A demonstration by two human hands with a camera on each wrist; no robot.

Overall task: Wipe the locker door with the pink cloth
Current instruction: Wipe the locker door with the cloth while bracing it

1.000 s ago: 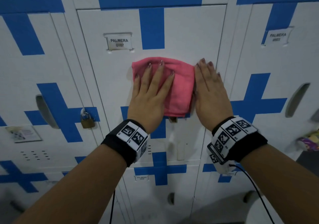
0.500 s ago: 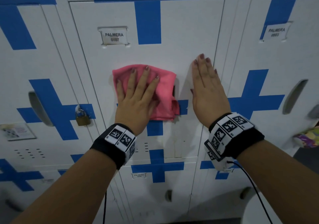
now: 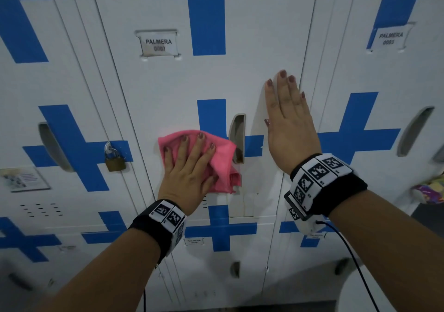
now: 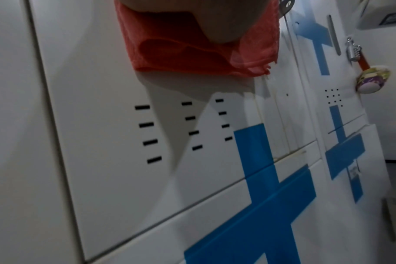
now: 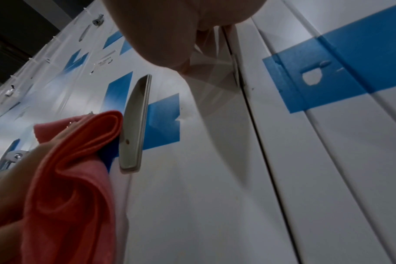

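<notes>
The white locker door point(image 3: 249, 76) with blue cross stripes and a "PALMERA 0007" label fills the middle of the head view. My left hand point(image 3: 189, 165) presses the bunched pink cloth point(image 3: 222, 165) flat against the door, fingers straight, just left of the recessed handle point(image 3: 237, 138). The cloth point(image 4: 192, 51) hangs below my palm in the left wrist view, and it point(image 5: 75, 169) shows at the lower left of the right wrist view. My right hand point(image 3: 288, 122) lies flat on the door's right edge, fingers straight and together, holding nothing.
A brass padlock point(image 3: 114, 160) hangs on the locker to the left. Vent slots point(image 4: 183, 128) sit in the door below the cloth. More lockers stand on both sides and below. A colourful object point(image 3: 430, 189) hangs at the far right.
My left hand has slid the pink cloth down and to the left across the door, uncovering the handle. The right hand has stayed flat near the door's right edge.
</notes>
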